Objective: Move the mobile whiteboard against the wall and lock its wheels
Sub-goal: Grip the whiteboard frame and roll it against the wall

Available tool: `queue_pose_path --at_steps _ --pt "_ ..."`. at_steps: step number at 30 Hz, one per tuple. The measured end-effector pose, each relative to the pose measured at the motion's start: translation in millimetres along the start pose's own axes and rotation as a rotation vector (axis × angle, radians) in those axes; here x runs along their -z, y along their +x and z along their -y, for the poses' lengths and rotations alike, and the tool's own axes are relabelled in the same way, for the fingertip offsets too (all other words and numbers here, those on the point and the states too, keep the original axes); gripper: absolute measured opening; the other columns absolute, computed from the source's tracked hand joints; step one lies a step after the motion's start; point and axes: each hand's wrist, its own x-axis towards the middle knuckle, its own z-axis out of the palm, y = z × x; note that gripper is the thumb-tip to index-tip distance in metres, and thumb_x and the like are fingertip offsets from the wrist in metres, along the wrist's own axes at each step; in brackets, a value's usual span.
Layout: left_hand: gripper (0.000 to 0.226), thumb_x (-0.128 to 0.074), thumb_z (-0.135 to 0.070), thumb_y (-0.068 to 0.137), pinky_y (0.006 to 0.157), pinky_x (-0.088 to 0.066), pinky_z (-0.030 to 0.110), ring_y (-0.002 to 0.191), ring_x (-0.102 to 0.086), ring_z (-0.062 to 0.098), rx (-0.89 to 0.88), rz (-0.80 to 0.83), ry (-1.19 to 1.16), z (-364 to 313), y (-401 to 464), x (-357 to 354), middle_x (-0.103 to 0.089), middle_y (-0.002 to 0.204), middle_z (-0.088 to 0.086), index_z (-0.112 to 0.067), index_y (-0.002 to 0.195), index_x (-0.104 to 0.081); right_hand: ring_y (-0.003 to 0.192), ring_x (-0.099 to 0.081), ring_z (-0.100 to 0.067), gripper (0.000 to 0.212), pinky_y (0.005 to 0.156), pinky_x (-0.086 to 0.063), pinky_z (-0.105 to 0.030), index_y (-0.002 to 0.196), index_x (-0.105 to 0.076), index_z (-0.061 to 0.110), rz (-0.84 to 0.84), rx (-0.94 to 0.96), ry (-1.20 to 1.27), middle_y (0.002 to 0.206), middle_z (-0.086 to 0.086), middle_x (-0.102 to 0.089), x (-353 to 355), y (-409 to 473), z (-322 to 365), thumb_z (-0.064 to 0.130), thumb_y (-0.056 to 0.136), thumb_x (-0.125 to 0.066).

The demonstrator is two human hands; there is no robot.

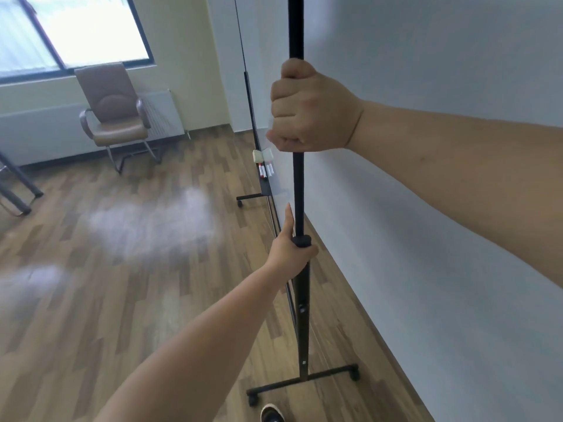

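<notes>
The mobile whiteboard stands edge-on to me, close along the pale wall (441, 208) on the right. Its near black upright post (299, 184) runs from top to floor. My right hand (307, 111) is wrapped around the post high up. My left hand (289, 251) grips the same post lower, at a black collar. The near foot bar (304, 380) lies on the floor with a caster at each end, one (354, 374) by the wall and one (253, 400) toward the room. The far foot and its caster (240, 203) show beyond the marker tray (265, 175).
A brown armchair (117, 117) stands under the window at the back left, beside a radiator (164, 114). Dark table legs (18, 190) show at the left edge. Wood flooring (122, 269) spreads to the left. My shoe (272, 415) is near the foot bar.
</notes>
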Motion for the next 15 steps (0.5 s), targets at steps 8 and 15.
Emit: queue_pose_path --at_steps 8,15 --pt "0.109 -0.071 -0.008 0.086 0.094 -0.055 0.041 0.103 -0.06 0.015 0.013 -0.025 -0.013 -2.0 146.3 48.1 -0.054 0.126 -0.006 -0.055 0.152 0.002 0.058 -0.052 -0.03 0.039 0.083 -0.038 -0.04 0.057 -0.048 0.01 0.034 -0.013 0.009 0.055 -0.006 -0.047 -132.8 -39.2 -56.7 0.008 0.095 -0.059" --pt "0.106 -0.07 -0.006 0.087 0.091 -0.056 0.044 0.091 -0.06 0.007 0.021 -0.005 0.03 -13.8 254.1 92.1 -0.05 0.101 -0.023 -0.049 0.155 -0.001 0.057 -0.051 -0.029 0.039 0.083 -0.039 -0.039 0.056 -0.05 0.013 0.06 -0.037 -0.035 0.054 -0.005 -0.048 -233.1 -60.4 -101.1 0.006 0.093 -0.058"
